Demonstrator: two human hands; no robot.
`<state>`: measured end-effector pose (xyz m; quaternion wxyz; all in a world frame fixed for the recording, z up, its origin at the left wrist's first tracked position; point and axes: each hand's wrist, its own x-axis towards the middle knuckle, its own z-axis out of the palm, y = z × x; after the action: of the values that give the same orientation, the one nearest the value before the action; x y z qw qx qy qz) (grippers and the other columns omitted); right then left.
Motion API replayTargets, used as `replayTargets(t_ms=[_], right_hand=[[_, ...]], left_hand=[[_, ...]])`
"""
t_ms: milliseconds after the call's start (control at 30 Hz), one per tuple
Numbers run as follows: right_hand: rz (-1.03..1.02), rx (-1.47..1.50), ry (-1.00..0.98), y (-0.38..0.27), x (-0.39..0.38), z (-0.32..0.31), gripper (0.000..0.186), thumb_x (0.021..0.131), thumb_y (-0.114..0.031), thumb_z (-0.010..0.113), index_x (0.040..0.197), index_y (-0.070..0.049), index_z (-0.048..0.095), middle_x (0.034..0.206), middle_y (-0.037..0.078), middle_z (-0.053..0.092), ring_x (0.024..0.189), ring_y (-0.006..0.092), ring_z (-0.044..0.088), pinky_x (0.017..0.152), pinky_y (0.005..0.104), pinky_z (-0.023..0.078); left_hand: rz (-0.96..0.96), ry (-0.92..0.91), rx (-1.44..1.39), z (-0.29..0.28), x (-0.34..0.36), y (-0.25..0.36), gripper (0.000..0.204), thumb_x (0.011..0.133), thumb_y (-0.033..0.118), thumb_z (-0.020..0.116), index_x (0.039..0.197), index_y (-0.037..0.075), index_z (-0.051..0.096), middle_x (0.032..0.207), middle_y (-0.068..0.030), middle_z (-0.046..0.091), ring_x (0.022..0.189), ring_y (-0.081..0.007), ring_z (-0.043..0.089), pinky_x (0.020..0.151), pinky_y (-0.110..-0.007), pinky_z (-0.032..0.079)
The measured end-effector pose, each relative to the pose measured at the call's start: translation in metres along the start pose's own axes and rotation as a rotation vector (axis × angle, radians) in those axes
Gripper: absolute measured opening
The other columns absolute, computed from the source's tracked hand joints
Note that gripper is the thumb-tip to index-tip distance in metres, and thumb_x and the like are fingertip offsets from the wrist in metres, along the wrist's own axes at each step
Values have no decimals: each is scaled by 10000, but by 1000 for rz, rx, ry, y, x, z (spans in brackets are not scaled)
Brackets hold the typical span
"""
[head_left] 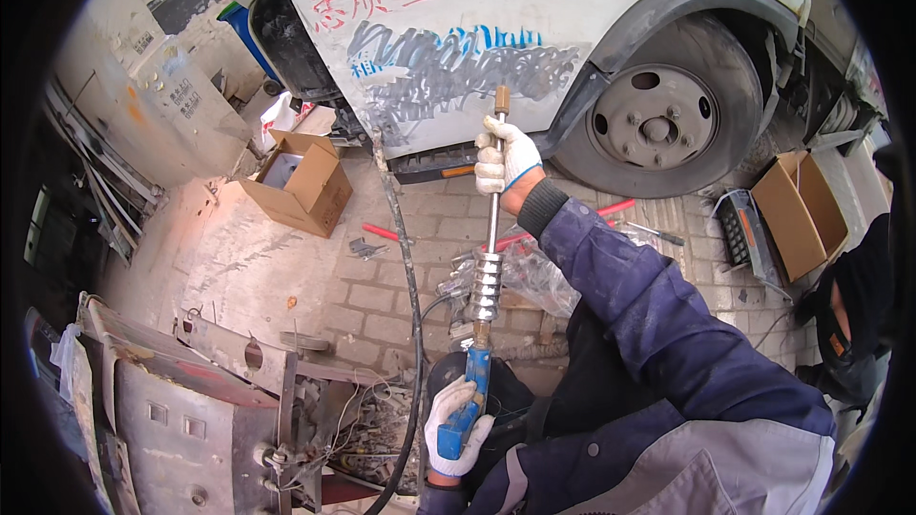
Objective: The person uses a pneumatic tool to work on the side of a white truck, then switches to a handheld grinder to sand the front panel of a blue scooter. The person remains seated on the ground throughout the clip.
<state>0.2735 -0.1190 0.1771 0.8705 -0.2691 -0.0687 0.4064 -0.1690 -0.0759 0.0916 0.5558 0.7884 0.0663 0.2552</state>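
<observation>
A long dent puller with a slide hammer (486, 288) stretches from my lap up toward the white truck panel (420, 122). My left hand (458, 427), in a white knit glove, is wrapped round its blue pistol handle (480, 377). My right hand (508, 157), gloved the same way, grips the thin steel rod near its far end. The ribbed silver weight sits low on the rod, close to the handle. The brass-coloured tip (502, 97) lies over the scuffed grey patch on the panel; whether it touches the metal I cannot tell.
Right of the panel is the truck's wheel (658, 129). An open cardboard box (303, 186) stands on the left, another (800, 210) on the right. A black cable (405, 257) hangs across the middle. Clear plastic wrap (539, 272) and red bars litter the paving. Battered metal (200, 420) lies lower left.
</observation>
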Motion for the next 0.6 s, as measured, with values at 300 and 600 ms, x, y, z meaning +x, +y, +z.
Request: replayTargets(t_ms=[300, 600], right_hand=[[6, -25, 72, -7, 0, -15, 389, 1067, -494, 684, 839, -198, 576, 590, -124, 308, 443, 89, 269, 436, 303, 208], [8, -52, 87, -3, 3, -19, 401, 1081, -505, 663, 837, -202, 568, 593, -123, 288, 454, 90, 251, 446, 306, 202]], left_hand=[[-20, -32, -4, 4, 3, -2, 537, 884, 161, 928, 1351, 40, 693, 1375, -186, 722, 1362, -403, 670, 1167, -493, 524], [-56, -49, 30, 4, 5, -2, 581, 874, 174, 933, 1379, 40, 678, 1417, -230, 687, 1354, -394, 666, 1155, -481, 529]])
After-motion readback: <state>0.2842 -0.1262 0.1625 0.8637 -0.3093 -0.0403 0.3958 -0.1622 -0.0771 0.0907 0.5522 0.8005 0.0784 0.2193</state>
